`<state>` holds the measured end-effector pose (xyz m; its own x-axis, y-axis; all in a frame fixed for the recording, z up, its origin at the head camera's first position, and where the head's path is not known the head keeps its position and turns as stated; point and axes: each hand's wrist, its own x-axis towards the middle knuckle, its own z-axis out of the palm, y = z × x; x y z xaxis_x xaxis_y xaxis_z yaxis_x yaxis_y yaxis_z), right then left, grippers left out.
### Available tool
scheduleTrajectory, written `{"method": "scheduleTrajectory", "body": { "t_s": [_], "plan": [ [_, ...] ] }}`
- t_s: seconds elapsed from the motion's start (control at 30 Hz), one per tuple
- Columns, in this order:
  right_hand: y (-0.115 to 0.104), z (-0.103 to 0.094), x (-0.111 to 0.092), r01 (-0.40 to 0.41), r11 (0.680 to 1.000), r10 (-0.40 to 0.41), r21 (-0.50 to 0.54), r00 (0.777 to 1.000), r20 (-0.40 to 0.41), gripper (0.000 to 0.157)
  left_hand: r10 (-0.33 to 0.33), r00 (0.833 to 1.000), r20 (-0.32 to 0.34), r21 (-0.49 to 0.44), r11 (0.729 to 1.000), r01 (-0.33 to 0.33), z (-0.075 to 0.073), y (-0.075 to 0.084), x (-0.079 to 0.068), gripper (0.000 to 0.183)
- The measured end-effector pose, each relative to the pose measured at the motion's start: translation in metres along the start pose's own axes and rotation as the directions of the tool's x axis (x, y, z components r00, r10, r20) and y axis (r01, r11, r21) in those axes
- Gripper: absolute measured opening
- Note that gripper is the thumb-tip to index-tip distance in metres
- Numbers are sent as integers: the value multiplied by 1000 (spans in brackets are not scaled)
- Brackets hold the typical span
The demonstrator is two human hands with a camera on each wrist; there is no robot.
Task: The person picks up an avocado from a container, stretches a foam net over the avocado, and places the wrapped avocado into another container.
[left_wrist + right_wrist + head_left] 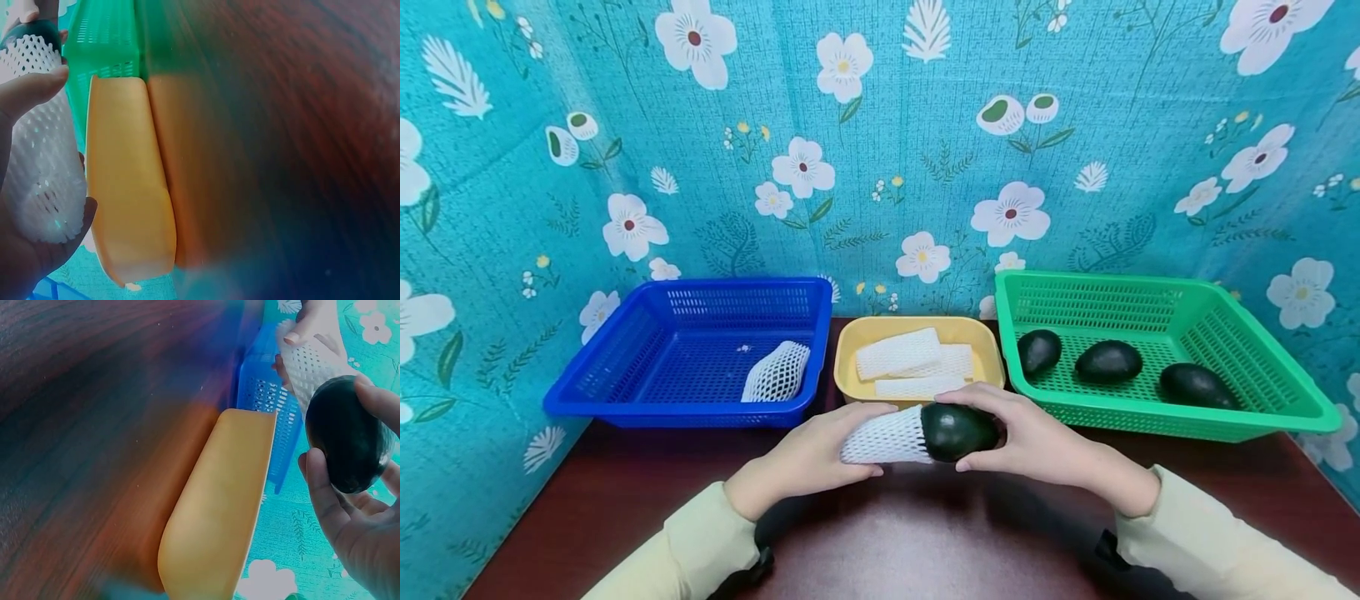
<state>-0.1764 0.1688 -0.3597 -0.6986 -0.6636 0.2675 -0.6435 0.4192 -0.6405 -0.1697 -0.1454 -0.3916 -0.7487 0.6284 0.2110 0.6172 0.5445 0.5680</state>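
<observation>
1. Pale cloth sleeves [707, 542] run up from the lower edge to the two bare hands, which meet just this side of the tub.
2. At the grip, the left hand [805, 457] curls round a white foam net [883, 437] – a soft, tube-shaped mesh – with thumb and fingers on opposite sides.
3. Facing it, the right hand [1033, 440] clasps a glossy, dark green avocado [958, 432] by its outer end; the other end sits in the net's open edge.
4. Under the grip lies the reddish-brown, wood-grained table [917, 542].
5. Just beyond the grip stands a smooth yellow tub [846, 358] with rounded corners, holding flat white mesh tubes [898, 354].
6. Left of the grip, a slotted blue plastic basket [677, 408] holds one bulging white net [778, 375] – what fills it I cannot tell.
7. Right of the grip, a latticed green plastic basket [1150, 414] holds three smooth, dark, egg-shaped fruits [1108, 362].
8. Farthest off hangs turquoise cloth [880, 108] printed with white flowers.
</observation>
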Motion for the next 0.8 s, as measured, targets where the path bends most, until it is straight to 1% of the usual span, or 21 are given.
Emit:
{"method": "scheduleTrajectory", "body": {
  "t_s": [0.13,0.27,0.57,0.73,0.8],
  "plan": [
    [0,3,0,-10,1000,10,22,1000,-2,67,15,1000,-14,28,999,-14,2,2,0,67],
    [1,5,2,0,999,1,39,1000,-7,66,19,999,-31,49,999,-17,3,4,2,64],
    [3,11,6,4,997,-5,82,1000,16,67,8,999,-50,4,1000,-8,7,8,3,61],
    [3,14,8,22,995,-24,100,1000,17,68,23,996,-82,-2,1000,-23,7,10,4,60],
    [4,16,9,14,992,-17,126,1000,16,70,24,995,-98,-1,1000,-24,6,11,5,59]
  ]
}}
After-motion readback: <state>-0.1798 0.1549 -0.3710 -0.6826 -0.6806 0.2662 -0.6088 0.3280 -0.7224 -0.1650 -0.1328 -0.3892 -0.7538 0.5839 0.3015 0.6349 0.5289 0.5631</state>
